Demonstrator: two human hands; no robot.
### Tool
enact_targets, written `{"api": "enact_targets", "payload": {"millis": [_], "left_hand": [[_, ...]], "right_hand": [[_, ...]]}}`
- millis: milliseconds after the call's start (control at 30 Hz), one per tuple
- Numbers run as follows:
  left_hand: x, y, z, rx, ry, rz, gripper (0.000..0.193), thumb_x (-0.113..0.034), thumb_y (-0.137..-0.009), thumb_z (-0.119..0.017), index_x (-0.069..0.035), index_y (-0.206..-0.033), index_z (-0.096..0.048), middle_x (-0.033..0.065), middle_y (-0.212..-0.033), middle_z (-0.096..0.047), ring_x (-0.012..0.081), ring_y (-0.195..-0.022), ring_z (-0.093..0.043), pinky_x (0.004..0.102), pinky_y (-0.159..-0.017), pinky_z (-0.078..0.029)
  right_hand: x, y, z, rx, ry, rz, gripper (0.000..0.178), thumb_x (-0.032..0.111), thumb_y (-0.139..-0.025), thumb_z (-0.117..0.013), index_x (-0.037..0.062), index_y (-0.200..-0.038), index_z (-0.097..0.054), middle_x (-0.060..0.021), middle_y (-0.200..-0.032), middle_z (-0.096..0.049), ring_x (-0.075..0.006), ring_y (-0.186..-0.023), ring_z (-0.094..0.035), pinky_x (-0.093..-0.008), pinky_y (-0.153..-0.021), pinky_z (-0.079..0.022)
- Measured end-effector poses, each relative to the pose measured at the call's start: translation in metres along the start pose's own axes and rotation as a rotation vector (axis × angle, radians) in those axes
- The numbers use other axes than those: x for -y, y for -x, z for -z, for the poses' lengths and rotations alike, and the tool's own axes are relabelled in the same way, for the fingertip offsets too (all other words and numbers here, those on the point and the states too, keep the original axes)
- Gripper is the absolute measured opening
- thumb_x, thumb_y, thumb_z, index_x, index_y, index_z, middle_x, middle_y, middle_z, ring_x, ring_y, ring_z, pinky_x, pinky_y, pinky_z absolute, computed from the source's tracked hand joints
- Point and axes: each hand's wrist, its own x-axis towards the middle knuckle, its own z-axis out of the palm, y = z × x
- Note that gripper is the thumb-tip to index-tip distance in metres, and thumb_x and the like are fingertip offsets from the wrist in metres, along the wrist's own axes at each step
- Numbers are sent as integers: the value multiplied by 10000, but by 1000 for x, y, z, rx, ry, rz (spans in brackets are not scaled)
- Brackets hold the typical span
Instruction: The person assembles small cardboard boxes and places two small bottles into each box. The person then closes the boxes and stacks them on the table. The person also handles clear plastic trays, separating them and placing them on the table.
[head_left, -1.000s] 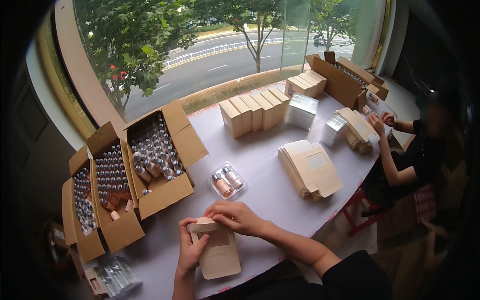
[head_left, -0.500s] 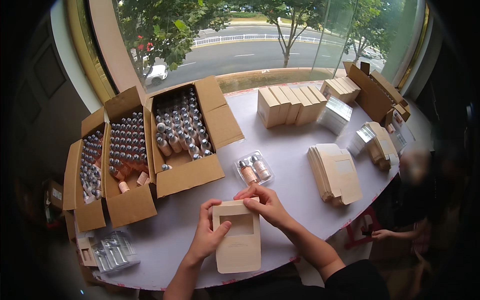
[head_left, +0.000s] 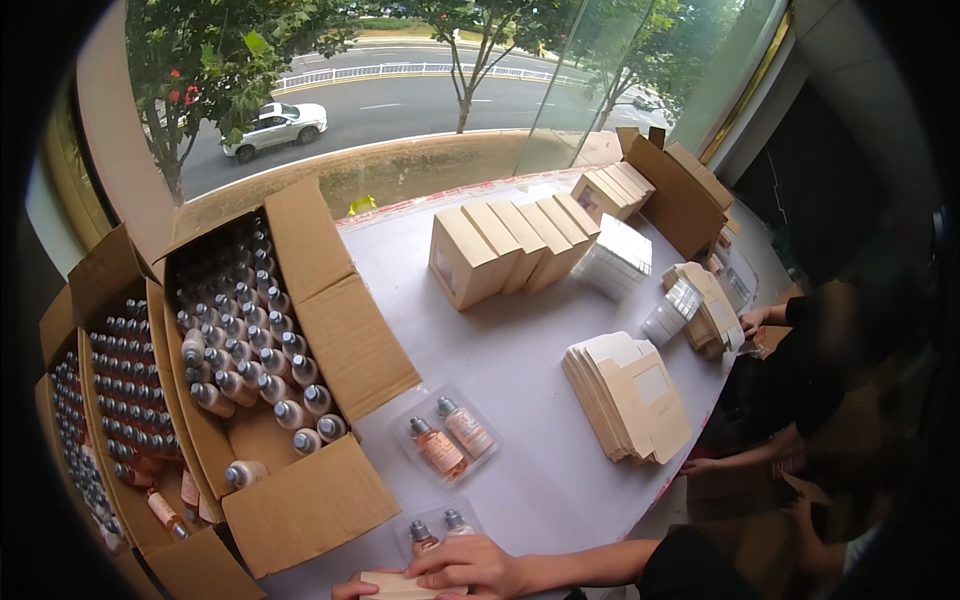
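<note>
Fingers (head_left: 440, 562) on one carton (head_left: 385, 581), two bottle trays (head_left: 422, 405)

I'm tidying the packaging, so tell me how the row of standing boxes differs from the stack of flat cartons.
The standing boxes are folded into deep blocks; the flat cartons are thin and unassembled. The boxes stand side by side, while the cartons lie piled on one another. Both are pale beige and on the table.

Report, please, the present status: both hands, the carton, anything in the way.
Left hand and right hand on beige carton. Carton partly cut off below. Clear bottle tray just beyond, possibly in the way.
</note>
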Motion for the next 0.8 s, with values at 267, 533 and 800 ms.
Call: {"api": "enact_targets", "payload": {"millis": [267,533,800], "left_hand": [[44,0,22,-28,28,-114,544,-198,-809,-662,-129,-1214,-307,175,-1224,-407,260,-1094,-434,400,-920,-374],[87,18,16,-142,-33,-297,574,-186,-826,-648,-166,-1238,-249,234,-1226,-394,284,-1077,-441,443,-904,-389],[56,-4,-4,-236,33,-315,559,-255,-797,-671,-149,-1214,-314,181,-1245,-396,262,-1113,-425,417,-938,-360]], "right_hand": [[14,-20,9,-1,38,29,289,196,-745,-658,25,-971,-601,-136,-950,-602,-288,-779,-620,-354,-629,-512],[12,-15,9,-33,38,-18,278,151,-741,-679,39,-978,-586,-153,-967,-599,-293,-769,-620,-347,-599,-515],[13,-11,0,-94,83,62,250,125,-751,-675,38,-970,-591,-158,-970,-598,-289,-712,-621,-326,-546,-512]]}}
